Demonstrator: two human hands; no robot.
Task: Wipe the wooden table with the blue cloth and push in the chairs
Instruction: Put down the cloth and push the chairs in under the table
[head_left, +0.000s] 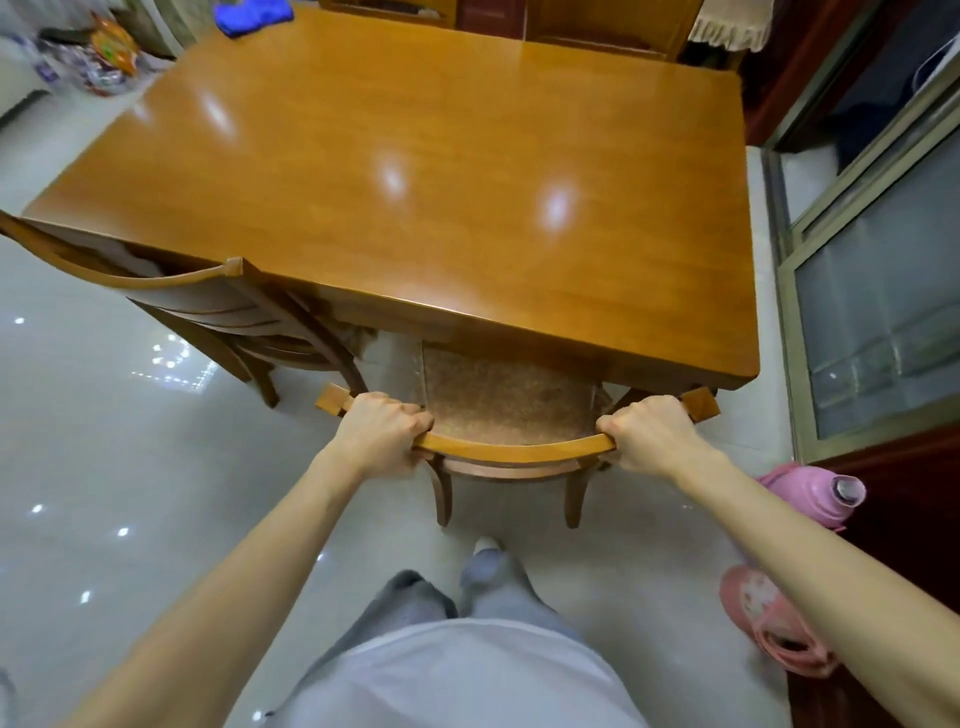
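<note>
Left hand (383, 435): grip clenched over the left part of the curved top rail of the near chair (511, 447), knuckles up, fingers curled round the front of the rail.

Right hand (653, 435): grip clenched over the right part of the same rail, just inside its right end; the bare stretch of rail runs between the two grips.

Near chair: seat with a brown speckled cushion lies just beyond the grips, its front part under the edge of the wooden surface (415, 171); two back legs stand on the floor directly below the grips.

Second chair (208, 306): to the left of the left grip, well tucked against the same edge of the surface, its back rail touching or nearly touching the edge.

Blue cloth (253, 15): bunched at the far left corner of the surface, well apart from both grips, diagonally beyond the left one.

Wooden surface: glossy, with light reflections; two more chair backs show beyond its far edge.

Pink flask (810, 493): on the floor just outside the right forearm.

Pink slipper (774, 623): on the floor, nearer the person than the flask.
</note>
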